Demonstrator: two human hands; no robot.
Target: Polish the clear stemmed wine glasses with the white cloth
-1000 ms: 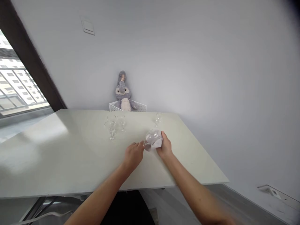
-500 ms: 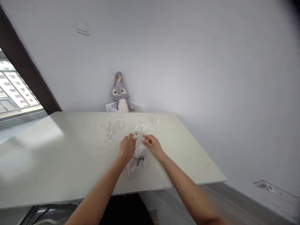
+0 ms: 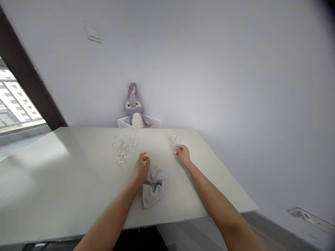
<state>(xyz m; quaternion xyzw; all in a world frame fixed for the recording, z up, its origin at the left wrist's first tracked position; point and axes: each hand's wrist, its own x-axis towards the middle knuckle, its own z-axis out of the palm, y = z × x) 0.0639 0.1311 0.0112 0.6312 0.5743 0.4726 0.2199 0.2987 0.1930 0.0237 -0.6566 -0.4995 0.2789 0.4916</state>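
My right hand pinches a clear stemmed glass, upright at the right, its foot at the tabletop. Just behind it stands another stemmed glass. Over the middle of the table my left hand is empty, its fingers curved and apart. A crumpled grey cloth lies beside and partly behind my left wrist. To the left, several stemmed glasses stand in a cluster, among them a front glass and a rear right glass.
The pale table runs up to a white wall. At its far edge, a grey plush toy sits in a white perforated basket. A window is at the left.
One glass has gone from in front of both hands to the right, carried by my right hand, beside the other glass. My left hand has let go of it.
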